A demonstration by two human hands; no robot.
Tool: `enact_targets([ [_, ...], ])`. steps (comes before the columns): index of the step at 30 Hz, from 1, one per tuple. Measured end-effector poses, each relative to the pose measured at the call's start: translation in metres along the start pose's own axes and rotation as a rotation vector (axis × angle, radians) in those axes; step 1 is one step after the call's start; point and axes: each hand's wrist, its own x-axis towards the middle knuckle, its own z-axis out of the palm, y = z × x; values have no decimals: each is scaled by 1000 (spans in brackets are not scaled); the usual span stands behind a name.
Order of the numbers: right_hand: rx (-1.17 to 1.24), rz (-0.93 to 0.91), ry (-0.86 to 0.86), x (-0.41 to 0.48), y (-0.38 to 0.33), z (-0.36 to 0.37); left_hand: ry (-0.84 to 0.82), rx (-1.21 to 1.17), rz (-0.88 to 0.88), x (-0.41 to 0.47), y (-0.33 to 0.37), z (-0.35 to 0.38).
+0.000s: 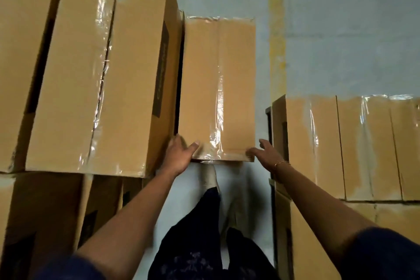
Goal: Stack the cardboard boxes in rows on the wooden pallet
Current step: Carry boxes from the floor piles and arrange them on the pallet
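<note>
A taped cardboard box (218, 88) lies in the middle of the head view, low down beside a taller stack on its left. My left hand (179, 152) grips its near left corner, with the thumb on top and the fingers down the gap along its left side. At the near right corner, my right hand (266, 152) touches the box with the thumb while its fingers are spread and straight. No wooden pallet is visible.
A tall stack of taped boxes (91, 70) fills the left, with more boxes (45, 211) beneath it. Another stack of boxes (354, 148) stands on the right. Grey floor (341, 29) with a yellow line (276, 29) lies beyond. My legs and foot (210, 177) stand in the narrow aisle.
</note>
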Motion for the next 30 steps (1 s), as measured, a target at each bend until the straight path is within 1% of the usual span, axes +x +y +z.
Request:
enact_targets([
  [3, 48, 42, -13, 15, -5, 7, 13, 58, -45, 17, -1, 5],
  [7, 120, 87, -47, 26, -6, 15, 67, 18, -124, 29, 1, 11],
  [9, 150, 89, -25, 25, -6, 13, 66, -5, -170, 32, 8, 14],
  [11, 187, 71, 49, 19, -6, 7, 82, -21, -191, 32, 14, 13],
  [12, 223, 46, 98, 15, -5, 2, 101, -17, -170, 29, 16, 11],
  [16, 307, -51, 286, -5, -5, -22, 235, -62, 20, 7, 26, 9],
  [17, 310, -81, 306, -13, -9, -27, 243, -115, 55, -2, 30, 10],
  [19, 295, -119, 329, -27, -8, -35, 205, -232, 91, -21, 41, 16],
  [21, 289, -126, 342, -41, 0, -44, 172, -278, 115, -42, 52, 25],
  [24, 322, -143, 349, -70, 25, -60, 194, -232, 177, -71, 60, 41],
  [26, 316, -131, 379, -96, 48, -72, 179, -195, 210, -93, 62, 55],
  [30, 334, -131, 424, -157, 116, -94, 143, -91, 291, -155, 61, 97],
])
